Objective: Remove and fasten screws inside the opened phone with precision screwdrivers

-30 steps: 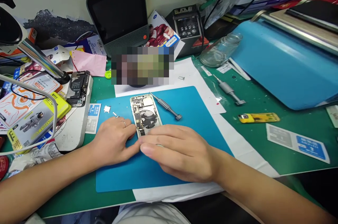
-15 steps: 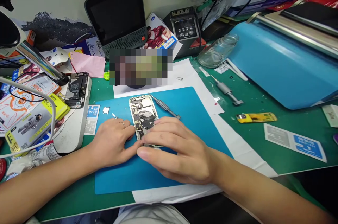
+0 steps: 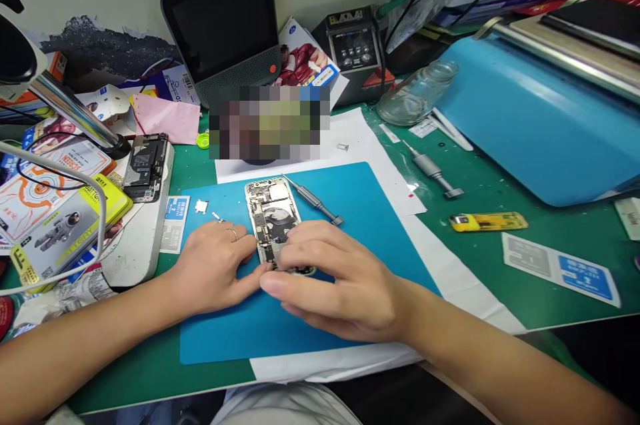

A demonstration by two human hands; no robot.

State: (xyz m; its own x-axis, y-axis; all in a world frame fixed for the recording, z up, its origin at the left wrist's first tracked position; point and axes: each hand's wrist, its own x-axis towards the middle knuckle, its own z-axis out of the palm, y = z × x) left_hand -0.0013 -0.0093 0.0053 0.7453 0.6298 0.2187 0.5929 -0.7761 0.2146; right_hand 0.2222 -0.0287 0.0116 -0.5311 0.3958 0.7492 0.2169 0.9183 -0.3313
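An opened phone (image 3: 273,211), its inner parts bare, lies on the blue mat (image 3: 240,335). My left hand (image 3: 215,265), with a ring on one finger, rests at the phone's lower left edge, fingers curled and thumb against the lower corner. Over the phone's lower end is my right hand (image 3: 345,278), its fingers bent towards the thumb; whatever sits at its fingertips is hidden. A grey screwdriver (image 3: 313,201) lies along the phone's upper right side. Small metal pieces, among them a silver plate (image 3: 201,206), lie left of the phone.
A second opened phone (image 3: 145,168) rests on a white device (image 3: 135,251) at left. On the right are another screwdriver (image 3: 433,171), a yellow tool (image 3: 489,221), a wipe packet (image 3: 560,268) and a glass jar (image 3: 417,91). A dark screen (image 3: 225,18) stands behind.
My right hand's fingers have shifted slightly over the phone's lower end, so more of its bottom edge shows. The left hand stays at the phone's edge. The whole view has tilted a little.
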